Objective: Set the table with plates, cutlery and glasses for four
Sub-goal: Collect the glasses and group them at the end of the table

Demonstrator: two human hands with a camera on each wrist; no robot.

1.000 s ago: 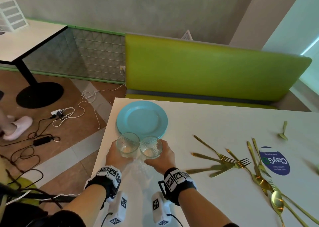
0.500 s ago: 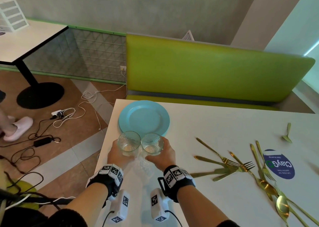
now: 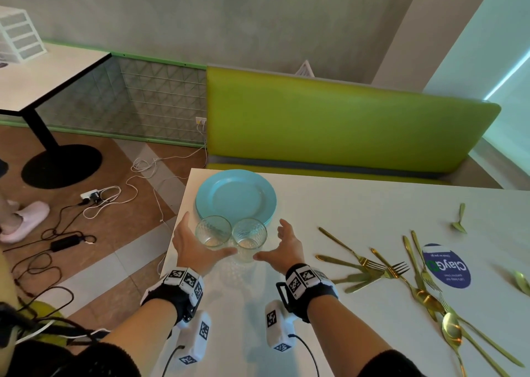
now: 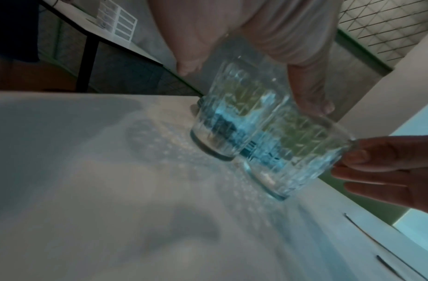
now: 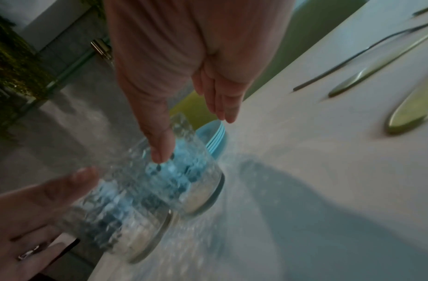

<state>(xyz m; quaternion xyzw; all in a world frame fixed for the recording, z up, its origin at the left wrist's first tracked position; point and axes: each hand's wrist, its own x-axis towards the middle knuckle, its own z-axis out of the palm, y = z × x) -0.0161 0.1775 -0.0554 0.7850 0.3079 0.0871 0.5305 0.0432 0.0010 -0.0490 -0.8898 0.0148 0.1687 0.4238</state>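
Note:
Two clear patterned glasses stand upright and side by side on the white table (image 3: 344, 219), the left glass (image 3: 212, 231) and the right glass (image 3: 249, 237). Just behind them lies a stack of light-blue plates (image 3: 235, 194). My left hand (image 3: 195, 244) flanks the left glass with its fingers spread straight. My right hand (image 3: 276, 243) is open beside the right glass, its fingers apart from it. Both thumbs lie close to the glass bases; contact cannot be told. The right wrist view shows the right glass (image 5: 186, 171) under my thumb. Gold cutlery (image 3: 387, 270) lies scattered to the right.
The table's left edge (image 3: 179, 219) runs close beside my left hand. A green bench (image 3: 329, 124) backs the far side. A blue round sticker (image 3: 447, 267) lies among the cutlery and a lone spoon (image 3: 459, 221) farther back. Cables (image 3: 94, 204) cover the floor at left.
Both hands gripped the glasses earlier. Now their fingers have spread open and let go, the right hand drawing off to the right. The glasses stand where they were.

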